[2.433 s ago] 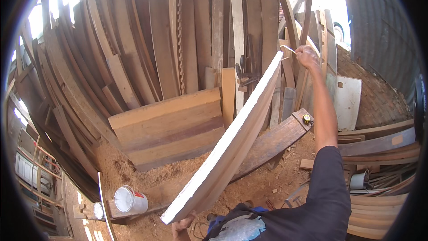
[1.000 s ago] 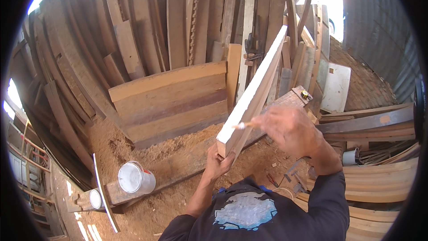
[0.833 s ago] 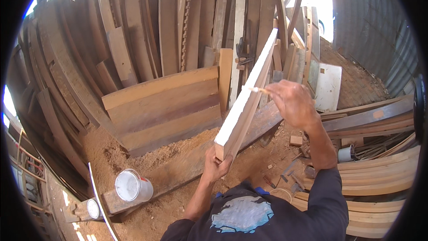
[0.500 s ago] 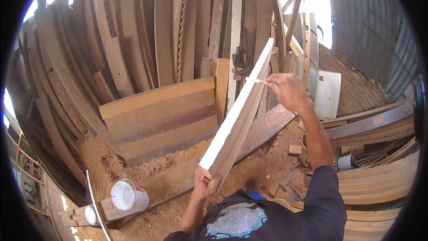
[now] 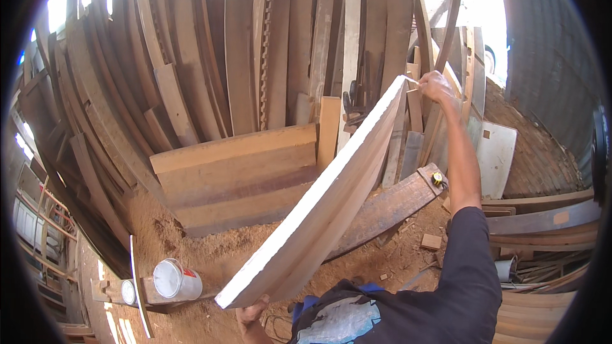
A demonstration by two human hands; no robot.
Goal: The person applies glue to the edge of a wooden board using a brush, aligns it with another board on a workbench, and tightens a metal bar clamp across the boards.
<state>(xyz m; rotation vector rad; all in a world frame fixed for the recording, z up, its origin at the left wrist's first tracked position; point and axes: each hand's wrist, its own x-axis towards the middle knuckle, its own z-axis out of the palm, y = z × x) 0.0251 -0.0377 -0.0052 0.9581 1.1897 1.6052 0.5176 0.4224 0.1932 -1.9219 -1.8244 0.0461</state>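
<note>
A long wooden board [image 5: 331,223] slants across the middle, its narrow upper edge coated white from end to end. My left hand [image 5: 254,311] grips its near lower end from below, fingers partly hidden by the wood. At the far upper end, my right hand [image 5: 436,86] is closed round a thin paintbrush [image 5: 412,81], whose pale tip meets the corner of the white edge. An open white bucket [image 5: 177,280] and a smaller white can [image 5: 128,292] stand on the left part of a plank bench [image 5: 382,216] beneath the board.
Tall planks [image 5: 242,51] lean along the back. A wide panel [image 5: 236,175] stands in sawdust. A yellow-and-black tape measure [image 5: 437,179] sits at the bench's right end. Stacked timber [image 5: 542,223] lies at right, near a corrugated metal wall [image 5: 548,57].
The near end of the board has swung down and left with my left hand. My right hand has moved the brush up along the edge to the far tip.
</note>
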